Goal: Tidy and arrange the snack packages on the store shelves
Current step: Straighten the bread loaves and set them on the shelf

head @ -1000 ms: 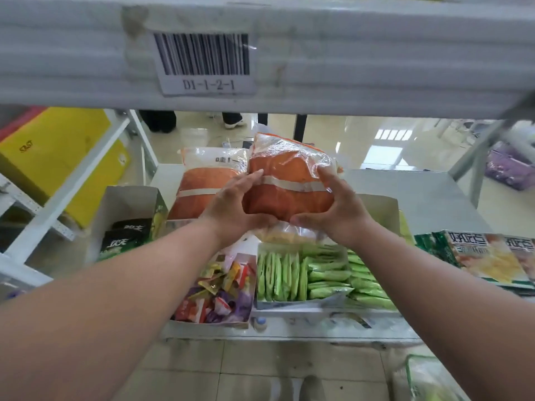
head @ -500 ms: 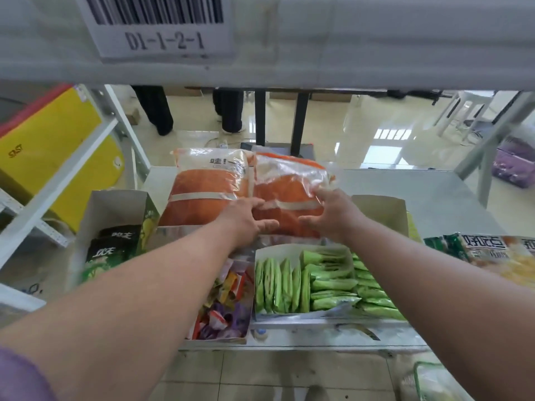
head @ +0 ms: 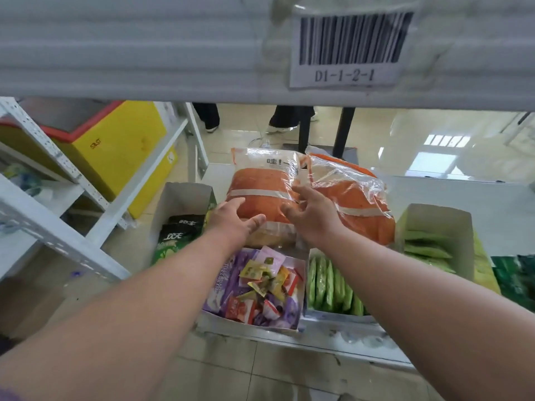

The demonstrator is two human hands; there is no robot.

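Two big clear bags of orange snacks lie side by side at the back of the white shelf (head: 451, 198). The left orange bag (head: 260, 183) lies flat with its printed end away from me. The right orange bag (head: 356, 198) lies slanted beside it. My left hand (head: 231, 221) reaches to the near left corner of the left bag, fingers straight and touching it. My right hand (head: 312, 215) hovers over the gap between the two bags, fingers spread and loosely bent, holding nothing.
A box of mixed small candies (head: 257, 287) and a box of green packets (head: 333, 287) stand at the shelf front. A box of dark green bags (head: 179, 227) stands left. The upper shelf beam (head: 144, 53) hangs overhead. A yellow-red bin (head: 121, 151) sits left.
Both hands have let go of the right orange bag, now lying on the shelf, and shifted left toward the left bag. My view swung left.
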